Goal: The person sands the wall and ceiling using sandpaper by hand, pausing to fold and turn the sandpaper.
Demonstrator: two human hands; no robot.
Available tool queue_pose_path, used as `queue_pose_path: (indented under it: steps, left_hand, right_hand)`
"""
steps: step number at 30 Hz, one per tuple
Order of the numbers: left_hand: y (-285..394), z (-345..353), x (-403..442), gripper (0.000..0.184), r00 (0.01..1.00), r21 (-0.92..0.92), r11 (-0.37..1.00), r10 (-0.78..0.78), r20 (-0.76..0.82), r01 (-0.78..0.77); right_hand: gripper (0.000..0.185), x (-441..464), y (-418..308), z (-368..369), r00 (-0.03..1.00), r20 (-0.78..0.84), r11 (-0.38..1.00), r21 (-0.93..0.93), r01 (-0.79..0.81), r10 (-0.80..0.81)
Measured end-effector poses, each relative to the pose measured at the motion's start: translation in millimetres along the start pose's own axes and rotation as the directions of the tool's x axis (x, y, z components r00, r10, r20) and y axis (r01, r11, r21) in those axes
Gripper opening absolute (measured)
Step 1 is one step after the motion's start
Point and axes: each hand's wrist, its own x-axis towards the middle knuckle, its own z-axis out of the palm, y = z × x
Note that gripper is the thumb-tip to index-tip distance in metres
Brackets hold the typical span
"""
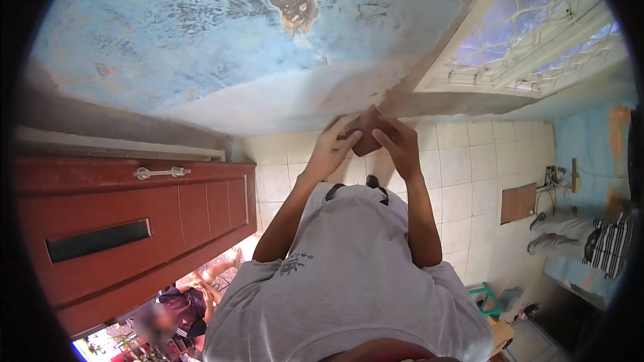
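Note:
Both hands are together in front of my chest, close to the wall. Between them is a dark reddish-brown sheet (pixel 368 135), which looks folded or bent. My left hand (pixel 330 147) grips its left side, with the thumb on the near face. On the right side, my right hand (pixel 401 146) pinches it, thumb also on the near face. The wall (pixel 221 47) beyond has worn blue paint, a pale smooth band low down and bare grey patches. Whether the sheet touches the wall cannot be made out.
A red door (pixel 121 228) stands at the left, with a seated person (pixel 188 305) beyond it. A barred window (pixel 523 33) is at the upper right. Across the tiled floor (pixel 469 167), another person (pixel 604 245) in stripes is at the right, near a green stool (pixel 493 302).

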Motion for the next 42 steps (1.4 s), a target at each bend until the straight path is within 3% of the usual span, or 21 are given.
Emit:
queue_pose_path:
  steps: [2, 4, 5, 9, 10, 12, 14, 16, 20, 23, 26, 31, 35, 37, 41, 42]
  left_hand:
    - [5, 10, -3, 0.051, 1.000, 0.063, 0.998, 0.011, 0.013, -0.012]
    - [-1, 26, -7, 0.054, 0.992, 0.194, 0.980, 0.012, 0.122, -0.036]
    - [-13, 38, -9, 0.054, 0.996, 0.206, 0.978, 0.009, 0.084, -0.026]
    - [-4, 59, -6, 0.049, 0.992, 0.201, 0.979, -0.048, 0.117, 0.023]
    - [1, 65, -6, 0.041, 0.997, 0.127, 0.991, -0.053, 0.057, 0.046]
    - [2, 74, -6, 0.033, 0.998, 0.047, 0.997, -0.067, -0.001, 0.067]
    - [0, 79, -8, 0.030, 0.999, 0.028, 0.999, -0.019, -0.042, 0.020]
    - [-2, 86, -11, 0.031, 0.998, 0.012, 1.000, -0.019, -0.059, 0.020]
    - [-5, 96, -14, 0.032, 0.995, 0.034, 0.999, -0.019, -0.094, 0.022]
    - [3, 103, -16, 0.033, 0.995, 0.056, 0.995, -0.080, -0.063, 0.084]
    - [-3, 113, -17, 0.035, 0.991, 0.050, 0.993, -0.102, -0.088, 0.107]
    - [-10, 112, -17, 0.035, 0.986, 0.053, 0.995, -0.076, -0.149, 0.084]
    - [-11, 104, -17, 0.037, 0.978, 0.035, 0.993, -0.105, -0.181, 0.113]
    - [1, 102, -15, 0.041, 0.976, 0.049, 0.996, -0.069, -0.209, 0.081]
    - [-1, 97, -8, 0.055, 0.976, 0.133, 0.991, -0.003, -0.218, 0.033]
    - [-3, 96, -7, 0.055, 0.978, 0.126, 0.991, -0.006, -0.210, 0.034]
  right_hand:
    - [0.037, -8, 3, -9, 0.998, -0.039, 0.999, 0.011, 0.052, -0.052]
    - [0.038, -10, -1, -16, 0.991, -0.087, 0.995, 0.019, 0.099, -0.097]
    - [0.038, -13, -6, -19, 0.992, -0.096, 0.996, 0.028, 0.090, -0.087]
    - [0.044, -20, -3, -33, 0.996, -0.074, 0.996, 0.074, 0.050, -0.044]
    - [0.044, -21, -3, -35, 0.996, -0.086, 0.996, 0.075, 0.038, -0.032]
    - [0.045, -20, -8, -36, 0.998, -0.054, 0.963, 0.265, 0.048, -0.035]
    - [0.044, -18, 10, -45, 0.998, -0.051, 0.976, 0.212, 0.050, -0.040]
    - [0.040, -17, 12, -43, 0.976, -0.081, 0.977, 0.053, 0.205, -0.201]
    - [0.033, -25, 4, -40, 0.977, -0.131, 0.986, 0.010, 0.169, -0.166]
    - [0.025, -27, 5, -45, 0.980, -0.155, 0.980, 0.139, 0.143, -0.121]
    - [0.020, -25, 14, -52, 0.998, -0.066, 0.957, 0.291, -0.003, 0.023]
    - [0.021, -14, 15, -52, 0.987, -0.087, 0.985, 0.096, 0.142, -0.134]
    - [0.025, -13, 10, -35, 0.963, -0.172, 0.971, 0.083, 0.222, -0.206]
    - [0.033, -10, 18, -28, 0.933, -0.195, 0.953, -0.093, 0.290, -0.303]
    - [0.040, -11, 20, -17, 0.946, -0.218, 0.971, -0.060, 0.233, -0.241]
    - [0.041, -10, 22, -17, 0.964, -0.167, 0.975, 0.036, 0.217, -0.208]
